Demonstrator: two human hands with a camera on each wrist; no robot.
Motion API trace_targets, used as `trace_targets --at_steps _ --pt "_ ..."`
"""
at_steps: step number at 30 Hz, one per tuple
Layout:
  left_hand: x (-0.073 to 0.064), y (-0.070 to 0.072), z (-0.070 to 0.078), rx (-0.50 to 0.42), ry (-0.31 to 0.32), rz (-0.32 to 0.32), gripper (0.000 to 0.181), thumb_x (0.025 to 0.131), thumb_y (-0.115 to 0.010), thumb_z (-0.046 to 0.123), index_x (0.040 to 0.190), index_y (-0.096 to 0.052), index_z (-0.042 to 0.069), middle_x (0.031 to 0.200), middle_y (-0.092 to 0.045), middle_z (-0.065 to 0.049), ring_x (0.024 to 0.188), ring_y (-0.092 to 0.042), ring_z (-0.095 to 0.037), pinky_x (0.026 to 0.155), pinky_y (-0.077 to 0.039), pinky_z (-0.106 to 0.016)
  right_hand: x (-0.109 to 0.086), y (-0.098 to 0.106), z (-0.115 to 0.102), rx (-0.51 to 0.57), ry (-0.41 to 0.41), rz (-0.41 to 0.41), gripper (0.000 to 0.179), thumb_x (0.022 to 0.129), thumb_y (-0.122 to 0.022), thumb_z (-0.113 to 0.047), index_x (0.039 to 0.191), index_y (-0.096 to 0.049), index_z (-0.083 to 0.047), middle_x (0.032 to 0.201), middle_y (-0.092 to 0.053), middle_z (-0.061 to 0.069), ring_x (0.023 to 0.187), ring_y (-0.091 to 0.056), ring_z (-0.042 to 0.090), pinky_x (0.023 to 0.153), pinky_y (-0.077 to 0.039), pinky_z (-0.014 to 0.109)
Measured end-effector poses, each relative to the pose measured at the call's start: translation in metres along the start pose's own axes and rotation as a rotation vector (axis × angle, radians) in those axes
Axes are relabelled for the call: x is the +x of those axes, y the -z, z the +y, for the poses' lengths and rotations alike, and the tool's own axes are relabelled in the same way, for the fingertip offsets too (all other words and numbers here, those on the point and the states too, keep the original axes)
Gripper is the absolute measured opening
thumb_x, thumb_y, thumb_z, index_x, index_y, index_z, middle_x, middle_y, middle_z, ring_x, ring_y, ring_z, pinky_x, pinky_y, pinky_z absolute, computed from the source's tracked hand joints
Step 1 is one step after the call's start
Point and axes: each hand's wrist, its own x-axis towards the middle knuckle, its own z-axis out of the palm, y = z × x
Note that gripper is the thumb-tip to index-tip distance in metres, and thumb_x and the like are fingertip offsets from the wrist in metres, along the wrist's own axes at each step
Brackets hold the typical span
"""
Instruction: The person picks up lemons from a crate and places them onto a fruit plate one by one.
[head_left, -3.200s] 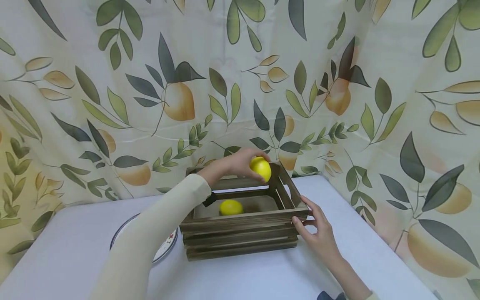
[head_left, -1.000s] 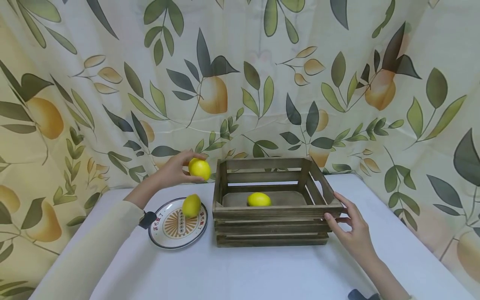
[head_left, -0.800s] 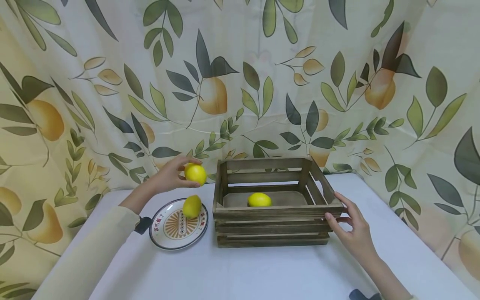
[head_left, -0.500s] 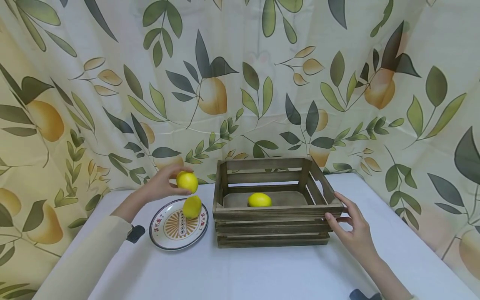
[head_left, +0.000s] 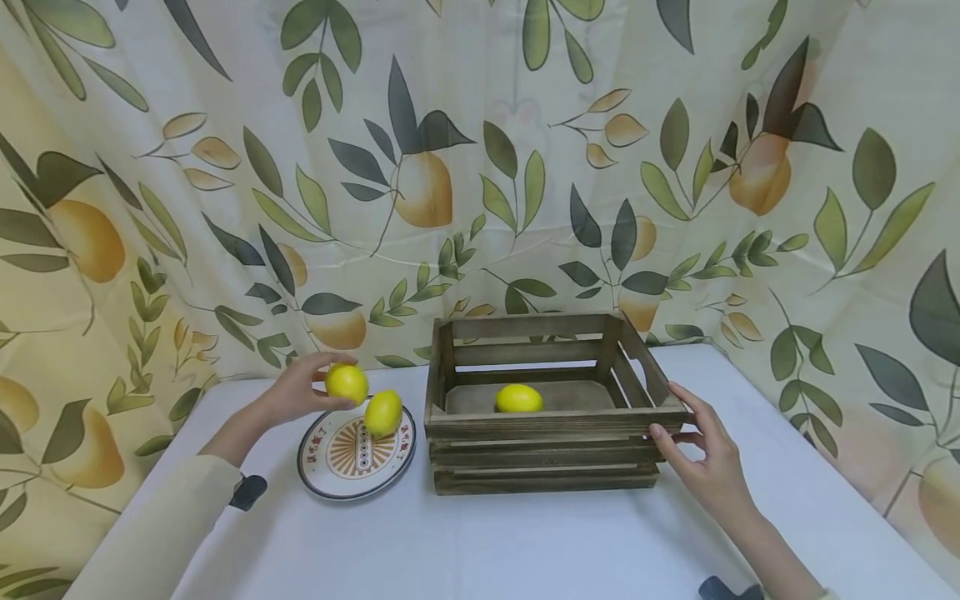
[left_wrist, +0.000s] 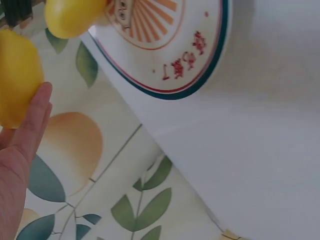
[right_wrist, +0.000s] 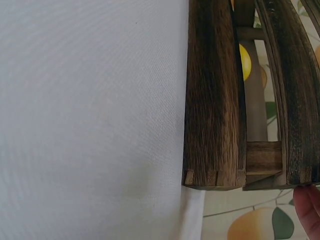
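Observation:
My left hand (head_left: 296,390) pinches a yellow lemon (head_left: 347,384) between thumb and fingers, over the back left rim of a round plate (head_left: 322,475). On that plate lies a second lemon (head_left: 383,413), just right of the held one. In the left wrist view the held lemon (left_wrist: 19,80) is partly cut off by the frame edge. A brown slatted wooden crate (head_left: 543,454) stands right of the plate with a third lemon (head_left: 519,398) inside. My right hand (head_left: 705,454) grips the crate's front right corner, thumb on the front and fingers along the side.
A white cloth covers the table (head_left: 480,550). Behind it hangs a curtain (head_left: 495,167) printed with leaves and fruit. The plate has a dark blue rim line and a printed centre, and sits close to the crate's left side.
My left hand has carried the lemon out from over the crate, leftward and then down to the plate. The head view has shifted. My right hand keeps its grip on the crate corner.

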Motion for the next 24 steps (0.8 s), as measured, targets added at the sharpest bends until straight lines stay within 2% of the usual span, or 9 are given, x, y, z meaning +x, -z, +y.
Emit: trace_targets --at_steps 5,11,17,24 --pt "-0.004 -0.007 -0.012 0.005 0.049 -0.028 0.065 0.077 -0.083 0.013 0.132 -0.053 -0.001 0.136 -0.048 -0.026 0.121 -0.049 -0.051 0.085 -0.057 -0.042 0.002 0.001 0.002 -0.01 0.024 -0.007 0.073 0.075 -0.069 0.017 0.142 -0.045 0.0 0.129 -0.047 -0.016 0.092 -0.053 -0.01 0.075 -0.046 0.004" --pt "-0.008 -0.021 -0.026 0.044 0.05 -0.076 0.064 0.077 -0.083 0.013 0.13 -0.054 -0.004 0.135 -0.05 -0.026 0.123 -0.047 -0.049 0.093 -0.052 -0.051 0.001 0.001 0.003 -0.018 0.024 -0.011 0.073 0.075 -0.069 0.017 0.142 -0.045 0.001 0.13 -0.046 -0.02 0.092 -0.052 -0.01 0.075 -0.047 0.004" --pt "-0.01 -0.029 -0.031 0.067 0.063 -0.099 0.064 0.075 -0.084 0.015 0.129 -0.055 -0.004 0.133 -0.054 -0.024 0.125 -0.046 -0.046 0.1 -0.044 -0.057 0.0 0.001 0.003 -0.015 0.02 -0.005 0.073 0.075 -0.069 0.017 0.142 -0.045 0.0 0.129 -0.047 -0.018 0.093 -0.053 -0.01 0.076 -0.046 0.004" --pt "-0.012 -0.035 -0.034 0.085 0.162 -0.124 0.066 0.075 -0.085 0.02 0.131 -0.055 0.001 0.136 -0.051 -0.024 0.125 -0.045 -0.047 0.1 -0.042 -0.061 -0.001 0.001 0.0 -0.003 -0.001 -0.006 0.071 0.076 -0.069 0.015 0.142 -0.046 0.0 0.132 -0.047 -0.018 0.093 -0.053 -0.009 0.076 -0.047 0.004"
